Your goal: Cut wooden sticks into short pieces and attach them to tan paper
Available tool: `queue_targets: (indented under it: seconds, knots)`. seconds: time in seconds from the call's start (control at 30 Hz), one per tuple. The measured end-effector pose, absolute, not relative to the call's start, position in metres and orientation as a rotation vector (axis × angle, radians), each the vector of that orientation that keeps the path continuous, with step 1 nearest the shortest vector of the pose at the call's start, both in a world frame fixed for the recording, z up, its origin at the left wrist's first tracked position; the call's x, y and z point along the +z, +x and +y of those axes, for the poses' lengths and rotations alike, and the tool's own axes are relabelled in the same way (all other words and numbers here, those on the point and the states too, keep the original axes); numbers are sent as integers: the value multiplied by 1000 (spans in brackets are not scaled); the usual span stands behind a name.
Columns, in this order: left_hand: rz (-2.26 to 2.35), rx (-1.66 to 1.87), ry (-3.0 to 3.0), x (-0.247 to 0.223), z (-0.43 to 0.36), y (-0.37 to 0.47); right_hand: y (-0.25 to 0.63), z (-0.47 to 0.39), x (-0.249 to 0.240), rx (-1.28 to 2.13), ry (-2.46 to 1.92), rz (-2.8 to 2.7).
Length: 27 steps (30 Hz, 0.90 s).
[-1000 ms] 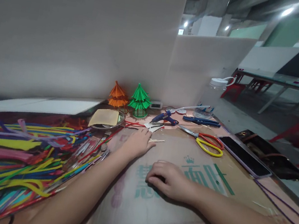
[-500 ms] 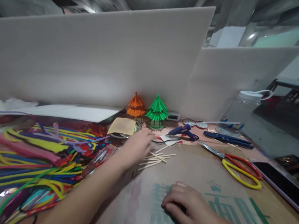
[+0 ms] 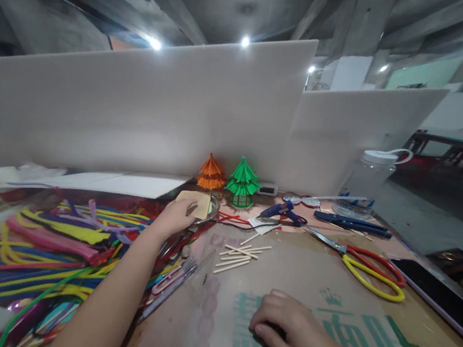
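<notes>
As the partly open left hand (image 3: 176, 217) overlaps the tan rectangular sheet (image 3: 201, 206) near the surface's (image 3: 287, 263) far edge, hold unclear, the loosely curled right hand (image 3: 287, 327) seems empty; the apparent pick-up step wants a pinch.

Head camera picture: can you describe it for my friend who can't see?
The left hand is at a tan square; the right hand rests near scattered pale sticks. An orange toy tree and a green toy tree stand behind; colourful strips lie left, scissors right.
</notes>
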<state>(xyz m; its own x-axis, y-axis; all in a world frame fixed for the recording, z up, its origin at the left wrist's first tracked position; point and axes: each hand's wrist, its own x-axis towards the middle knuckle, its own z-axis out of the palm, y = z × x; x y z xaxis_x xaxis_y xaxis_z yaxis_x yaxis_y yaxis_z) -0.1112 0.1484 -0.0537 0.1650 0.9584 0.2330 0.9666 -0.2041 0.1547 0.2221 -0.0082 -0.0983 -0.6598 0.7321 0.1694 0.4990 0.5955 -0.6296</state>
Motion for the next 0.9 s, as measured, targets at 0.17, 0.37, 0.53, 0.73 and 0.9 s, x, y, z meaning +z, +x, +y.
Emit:
queue_targets:
  seconds: [0.17,0.37,0.53,0.73,0.9]
  knots:
    - [-2051,-428,-2369,-63,156,-117,222,-8,-96,756,-983,-2416]
    - [-1990,-430,-2392,-64,158,-118,222,-9,-94,762,-996,-2426]
    - [-1988,-401,-2402,-64,157,-117,222,-10,-94,755,-997,-2428]
    - [-1997,-463,-2333,-60,152,-113,223,-10,-92,734,-970,-2452]
    - [-1835,-677,-2236,-21,127,-90,221,-8,-100,805,-972,-2315]
